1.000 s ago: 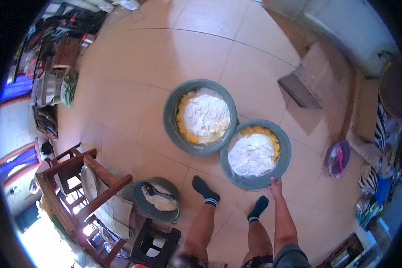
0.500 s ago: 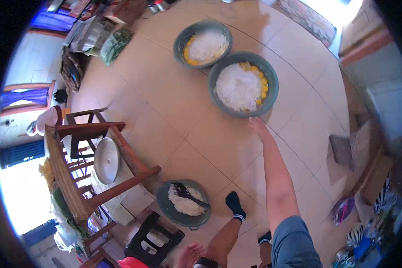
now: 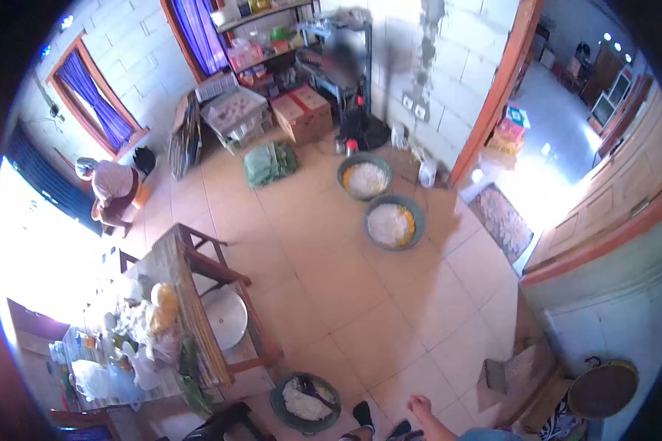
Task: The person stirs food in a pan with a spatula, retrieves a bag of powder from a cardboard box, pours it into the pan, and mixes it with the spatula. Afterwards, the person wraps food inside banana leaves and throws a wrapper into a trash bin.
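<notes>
My right hand (image 3: 419, 406) is low in the view over the tiled floor, holding nothing, its fingers loosely bent. My left hand is out of view. Left of my feet is a green basin (image 3: 275, 403) of lumpy white food (image 3: 301, 406), with a black spoon-like utensil (image 3: 318, 390) lying in it. Farther forward on the floor, two green basins stand side by side. The nearer basin (image 3: 395, 246) and the farther basin (image 3: 341, 166) each hold a white heap with yellow, yolk-like pieces along one side.
A wooden table (image 3: 198, 323) loaded with bags stands at left, a round metal lid or tray (image 3: 226, 317) beneath its edge. Another person (image 3: 112, 187) crouches by the far left wall. Cartons (image 3: 301, 114) and a green bundle (image 3: 270, 163) lie ahead. A doormat (image 3: 500, 219) lies by the doorway.
The view has tilted up and the person has straightened, so the two far basins look smaller. My right hand has drawn back from the nearer basin's rim. My left hand has left the view.
</notes>
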The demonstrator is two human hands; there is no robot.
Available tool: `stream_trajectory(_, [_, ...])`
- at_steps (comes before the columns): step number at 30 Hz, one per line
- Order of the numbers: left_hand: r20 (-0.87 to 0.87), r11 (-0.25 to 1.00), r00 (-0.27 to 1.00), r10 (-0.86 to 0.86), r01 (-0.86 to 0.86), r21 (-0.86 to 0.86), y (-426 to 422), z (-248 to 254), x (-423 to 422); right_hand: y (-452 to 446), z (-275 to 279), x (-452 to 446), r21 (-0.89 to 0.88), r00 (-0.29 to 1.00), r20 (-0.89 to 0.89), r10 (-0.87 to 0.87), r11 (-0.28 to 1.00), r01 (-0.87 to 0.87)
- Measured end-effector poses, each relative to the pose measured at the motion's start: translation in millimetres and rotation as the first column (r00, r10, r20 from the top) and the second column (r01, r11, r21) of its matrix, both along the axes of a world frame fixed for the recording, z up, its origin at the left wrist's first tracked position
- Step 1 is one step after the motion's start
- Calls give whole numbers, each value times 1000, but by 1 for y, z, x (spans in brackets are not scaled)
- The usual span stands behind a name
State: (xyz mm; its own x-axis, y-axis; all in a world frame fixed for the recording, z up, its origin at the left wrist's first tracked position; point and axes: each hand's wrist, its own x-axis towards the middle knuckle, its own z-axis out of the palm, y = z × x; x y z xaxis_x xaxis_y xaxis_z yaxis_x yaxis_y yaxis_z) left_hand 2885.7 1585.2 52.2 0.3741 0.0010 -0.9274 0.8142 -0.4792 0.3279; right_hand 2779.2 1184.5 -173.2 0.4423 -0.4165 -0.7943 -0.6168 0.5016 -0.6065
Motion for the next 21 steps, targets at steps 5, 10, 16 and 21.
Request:
stream_trajectory(5, [57,994,993,100,-97,-56,-34,22,63,-118,100,-16,-160,933,-349,88,975,-152])
stream_trajectory(10, [50,991,990,134,-133,-12,-70,54,101,-292,-38,36,-202,-148,-733,664,-419,-885])
stream_trajectory(16, [438,991,891,118,-131,0,-54,-42,155,-296,17,383,-583,480,-599,641,61,-810])
stream_trajectory(21, [487,980,853,-186,122,159,-35,-78,244,-207,53,600,-336,873,76,482,837,-433])
